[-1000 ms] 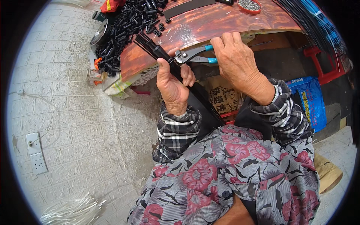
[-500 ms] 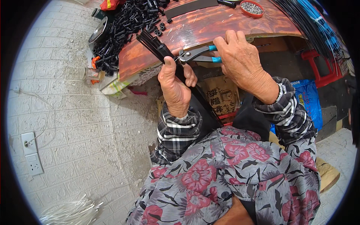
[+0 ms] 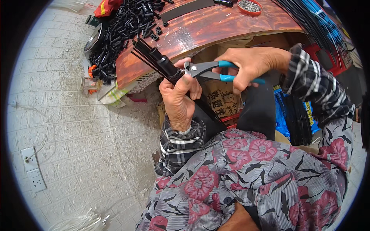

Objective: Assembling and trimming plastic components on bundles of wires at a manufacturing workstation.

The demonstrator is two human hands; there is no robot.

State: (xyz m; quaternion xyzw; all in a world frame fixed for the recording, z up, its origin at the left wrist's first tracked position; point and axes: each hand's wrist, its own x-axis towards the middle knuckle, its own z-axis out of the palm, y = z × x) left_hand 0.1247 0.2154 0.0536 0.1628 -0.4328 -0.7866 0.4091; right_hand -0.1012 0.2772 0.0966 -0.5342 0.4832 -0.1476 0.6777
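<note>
My left hand [image 3: 180,91] is wrapped round a bundle of thin black rods [image 3: 143,52] with black plastic sleeves [image 3: 166,65] on it. The bundle slants from the upper left down toward my lap. In my right hand [image 3: 252,69] is a pair of pliers [image 3: 208,68] with dark jaws and blue grips. My fingers close on the grips, and the handles stand apart. At the bundle, just above my left thumb, the plier jaws touch the base of the sleeves. What lies between the jaws is too small to make out.
A reddish wooden table [image 3: 185,36] curves ahead, bearing a heap of black plastic fittings [image 3: 127,29], a dark flat strip [image 3: 187,10] and a red dish [image 3: 249,7] of small metal bits. Black and blue rods [image 3: 320,23] lie at the right. A glass jar [image 3: 89,84] is left of the table.
My right hand has turned and dropped lower, its forearm swinging out to the right, and the plier handles tilt downward. The bundle and my left hand stay almost in place.
</note>
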